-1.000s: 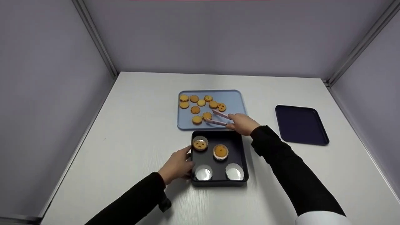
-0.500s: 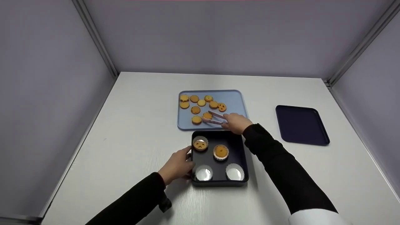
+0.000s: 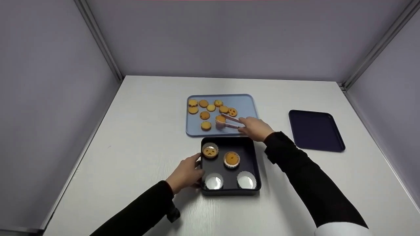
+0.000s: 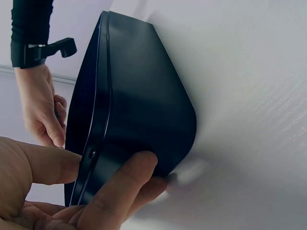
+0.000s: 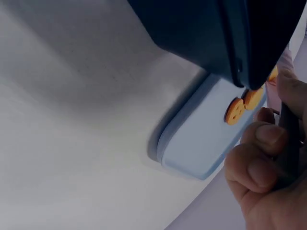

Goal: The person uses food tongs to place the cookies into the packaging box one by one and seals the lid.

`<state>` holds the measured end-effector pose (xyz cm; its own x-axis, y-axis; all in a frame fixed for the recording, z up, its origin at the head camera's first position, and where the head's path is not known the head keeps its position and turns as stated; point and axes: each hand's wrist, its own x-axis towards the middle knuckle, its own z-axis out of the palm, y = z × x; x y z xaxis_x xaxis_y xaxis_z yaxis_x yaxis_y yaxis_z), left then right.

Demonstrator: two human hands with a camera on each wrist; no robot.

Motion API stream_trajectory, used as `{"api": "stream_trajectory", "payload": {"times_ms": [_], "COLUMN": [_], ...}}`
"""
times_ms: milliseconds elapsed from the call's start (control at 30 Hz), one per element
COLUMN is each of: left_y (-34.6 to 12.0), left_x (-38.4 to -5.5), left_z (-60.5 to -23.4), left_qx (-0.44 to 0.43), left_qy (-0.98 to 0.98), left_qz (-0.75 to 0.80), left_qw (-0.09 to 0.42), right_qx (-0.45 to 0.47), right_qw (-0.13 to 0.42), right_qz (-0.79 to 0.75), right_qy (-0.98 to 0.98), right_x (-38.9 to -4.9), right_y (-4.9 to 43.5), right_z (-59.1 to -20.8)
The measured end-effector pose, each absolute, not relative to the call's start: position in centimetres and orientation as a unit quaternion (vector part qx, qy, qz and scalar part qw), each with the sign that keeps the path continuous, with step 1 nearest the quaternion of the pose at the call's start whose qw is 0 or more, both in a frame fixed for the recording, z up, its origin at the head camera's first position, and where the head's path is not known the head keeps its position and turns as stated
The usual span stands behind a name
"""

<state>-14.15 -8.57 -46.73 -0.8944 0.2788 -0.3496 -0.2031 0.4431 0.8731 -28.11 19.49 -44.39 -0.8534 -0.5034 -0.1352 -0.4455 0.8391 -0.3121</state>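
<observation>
Since half a second ago, the right grip (image 3: 256, 128) and tongs (image 3: 231, 126) have shifted toward three o'clock, with one cookie (image 3: 220, 118). The right grip holds the tongs; the left grip (image 3: 185, 173) pinches the pan (image 3: 230, 192) at nine. Ten cookies show on the blue tray (image 3: 242, 101) at twelve, the moved one partly hidden.
</observation>
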Motion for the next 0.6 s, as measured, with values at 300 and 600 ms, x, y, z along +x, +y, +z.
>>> {"api": "stream_trajectory", "payload": {"times_ms": [300, 600], "left_y": [-8.6, -8.5], "left_x": [-14.2, -14.2], "left_z": [-46.8, -46.7], "left_qx": [0.022, 0.028], "left_qy": [0.816, 0.825], "left_qz": [0.532, 0.52], "left_qw": [0.227, 0.221], "right_qx": [-0.267, -0.31], "right_qw": [0.079, 0.073], "right_qz": [-0.19, -0.226], "right_qy": [0.941, 0.921], "right_x": [-27.3, -25.6], "right_y": [22.3, 25.5], "right_z": [-43.2, -41.9]}}
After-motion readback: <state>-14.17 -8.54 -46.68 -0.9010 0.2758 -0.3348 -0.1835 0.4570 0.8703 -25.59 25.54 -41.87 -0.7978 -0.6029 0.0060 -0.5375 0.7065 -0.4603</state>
